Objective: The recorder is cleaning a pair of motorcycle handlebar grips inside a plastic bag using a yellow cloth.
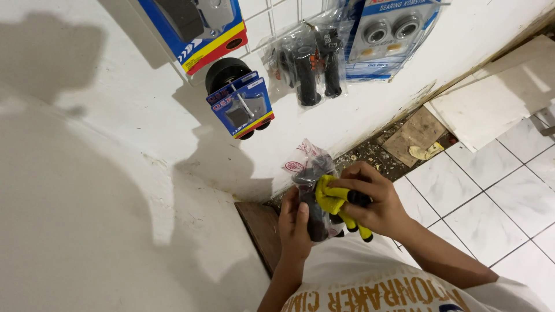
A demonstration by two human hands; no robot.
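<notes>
White wall (87, 190) fills the left of our view, with white floor tiles (520, 190) running off to the right and a strip of rubble along the wall's foot.

Our right hand (376, 205) has its fingers curled tight around a yellow and black handlebar grip (335, 202). Our left hand (295, 228) closes from below on the clear plastic bag (309, 173), thumb pressed flat on its front. We hold both in front of our chest, above our white shirt (376, 277).

That grip lies slanted, its long axis running from the bag's upper left down to the lower right, where its yellow tip pokes out past our right fingers. A dark second grip seems to sit upright inside the bag, against our left palm. Our right hand is the nearer one to the yellow grip; our left only has the bag.

Further out, on the wall above, hang bagged black grips (315, 63) and blue parts packs (240, 104).
</notes>
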